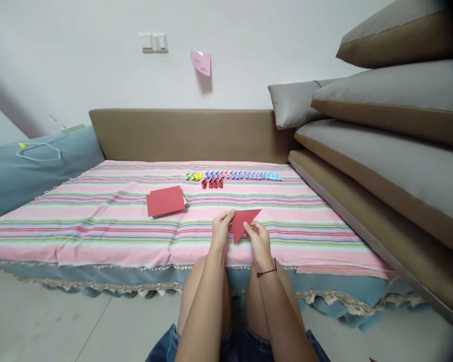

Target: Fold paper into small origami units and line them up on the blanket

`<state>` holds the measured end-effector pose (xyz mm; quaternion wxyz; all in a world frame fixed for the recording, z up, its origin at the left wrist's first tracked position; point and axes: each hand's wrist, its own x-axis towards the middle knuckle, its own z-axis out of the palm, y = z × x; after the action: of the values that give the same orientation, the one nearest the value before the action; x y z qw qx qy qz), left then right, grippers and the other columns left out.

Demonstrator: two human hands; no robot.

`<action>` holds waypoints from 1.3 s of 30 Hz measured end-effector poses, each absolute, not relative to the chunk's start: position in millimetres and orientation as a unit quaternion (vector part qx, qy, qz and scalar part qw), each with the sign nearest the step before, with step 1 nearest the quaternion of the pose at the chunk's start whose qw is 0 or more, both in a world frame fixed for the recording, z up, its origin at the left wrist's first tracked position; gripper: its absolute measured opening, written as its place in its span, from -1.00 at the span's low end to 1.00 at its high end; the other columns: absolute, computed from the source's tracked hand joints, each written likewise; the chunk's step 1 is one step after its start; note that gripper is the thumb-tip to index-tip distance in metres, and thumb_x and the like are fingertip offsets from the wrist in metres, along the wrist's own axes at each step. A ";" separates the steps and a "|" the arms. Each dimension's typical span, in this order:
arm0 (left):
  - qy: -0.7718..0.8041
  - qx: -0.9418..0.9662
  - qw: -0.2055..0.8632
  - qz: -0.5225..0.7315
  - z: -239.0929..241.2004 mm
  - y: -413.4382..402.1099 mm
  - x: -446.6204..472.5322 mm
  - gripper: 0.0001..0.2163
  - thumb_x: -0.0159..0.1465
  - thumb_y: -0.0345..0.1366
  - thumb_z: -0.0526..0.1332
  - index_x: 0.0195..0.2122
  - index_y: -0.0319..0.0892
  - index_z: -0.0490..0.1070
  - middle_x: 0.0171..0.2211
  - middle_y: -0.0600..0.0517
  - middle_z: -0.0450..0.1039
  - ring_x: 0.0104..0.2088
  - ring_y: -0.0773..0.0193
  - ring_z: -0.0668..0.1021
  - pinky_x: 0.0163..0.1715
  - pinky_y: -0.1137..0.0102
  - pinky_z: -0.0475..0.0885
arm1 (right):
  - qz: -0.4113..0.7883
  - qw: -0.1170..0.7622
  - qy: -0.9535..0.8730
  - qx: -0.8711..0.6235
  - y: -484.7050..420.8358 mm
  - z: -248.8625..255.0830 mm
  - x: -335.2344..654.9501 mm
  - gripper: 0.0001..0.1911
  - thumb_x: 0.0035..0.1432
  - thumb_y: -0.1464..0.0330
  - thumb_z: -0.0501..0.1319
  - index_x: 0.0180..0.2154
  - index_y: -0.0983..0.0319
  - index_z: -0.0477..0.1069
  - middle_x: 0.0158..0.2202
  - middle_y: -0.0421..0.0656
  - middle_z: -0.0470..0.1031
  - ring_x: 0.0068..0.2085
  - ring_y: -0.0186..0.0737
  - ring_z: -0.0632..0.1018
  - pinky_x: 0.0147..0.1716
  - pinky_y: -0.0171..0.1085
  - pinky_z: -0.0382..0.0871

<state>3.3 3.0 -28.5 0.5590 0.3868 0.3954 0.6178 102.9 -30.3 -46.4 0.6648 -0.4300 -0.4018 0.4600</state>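
Note:
Between my two hands is a red sheet of paper folded into a triangle (241, 221), held above the striped cloth. My left hand (222, 224) pinches it at its upper left corner. With thumb and fingers, my right hand (257, 236) grips its right edge, and a dark cord bracelet circles that wrist. Beyond my hands, several small folded red paper pieces (213, 183) stand in a short row. Behind them runs a longer row of small folded pieces (247, 175) in green, yellow, purple, pink and blue. A stack of red paper (165, 201) lies to the left.
The pink striped cloth (98, 221) covers the seat before my knees. Large grey and brown cushions (392, 136) are piled on the right. A brown backrest (189, 136) borders the far side. On the left, a white cable (41, 159) rests on a blue-covered armrest (3, 176).

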 end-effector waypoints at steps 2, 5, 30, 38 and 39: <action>0.404 0.385 0.546 0.625 -32.6 -11.6 2.3 -0.68 -0.08 -0.05 0.37 -0.54 -0.26 0.50 -0.61 0.10 0.40 -0.58 0.43 0.38 -0.54 0.51 0.26 | 0.473 0.656 -0.407 -0.425 -45.2 -45.6 104.1 -0.64 -0.16 0.11 0.35 -0.52 0.24 0.33 -0.54 -0.23 0.43 -0.49 -0.30 0.45 -0.47 -0.32 0.36; 0.418 0.391 0.529 0.626 -34.5 -35.5 -1.7 -0.71 -0.03 -0.08 0.35 -0.55 -0.26 0.50 -0.60 0.10 0.41 -0.56 0.43 0.38 -0.52 0.51 0.26 | 0.494 0.641 -0.424 -0.407 -71.1 -40.7 108.8 -0.69 -0.12 0.17 0.35 -0.42 0.26 0.40 -0.47 -0.19 0.48 -0.43 -0.26 0.49 -0.38 -0.28 0.40; 0.424 0.561 0.466 0.537 16.6 -109.7 -9.6 -0.85 0.12 -0.31 0.25 -0.31 -0.20 0.56 -0.23 -0.10 0.56 -0.19 0.14 0.56 -0.17 0.36 0.41 | 0.442 0.647 -0.396 -0.478 -136.1 -13.3 142.8 -0.75 0.01 0.24 0.30 -0.28 0.26 0.51 -0.36 -0.13 0.58 -0.41 -0.25 0.57 -0.33 -0.25 0.50; 0.385 0.477 0.575 0.542 31.5 -76.2 -13.7 -0.59 0.10 -0.19 0.30 0.00 -0.10 0.42 -0.24 -0.03 0.53 -0.23 0.21 0.56 -0.30 0.41 0.49 | 0.346 0.699 -0.363 -0.509 -104.5 5.9 145.8 -0.70 0.05 0.26 0.27 -0.17 0.26 0.52 -0.28 -0.08 0.60 -0.36 -0.21 0.60 -0.29 -0.21 0.53; 0.375 0.439 0.599 0.554 28.3 -73.4 -12.5 -0.55 0.11 -0.15 0.30 0.04 -0.08 0.39 -0.29 0.00 0.53 -0.29 0.24 0.57 -0.34 0.41 0.50 | 0.349 0.712 -0.335 -0.509 -100.9 3.3 143.4 -0.68 0.04 0.25 0.28 -0.17 0.27 0.52 -0.25 -0.07 0.60 -0.35 -0.20 0.60 -0.28 -0.20 0.53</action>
<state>-12.5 -73.4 28.3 0.5994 0.4391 0.3748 0.5545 143.4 -100.9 3.3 0.7115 -0.5092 -0.3353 0.3493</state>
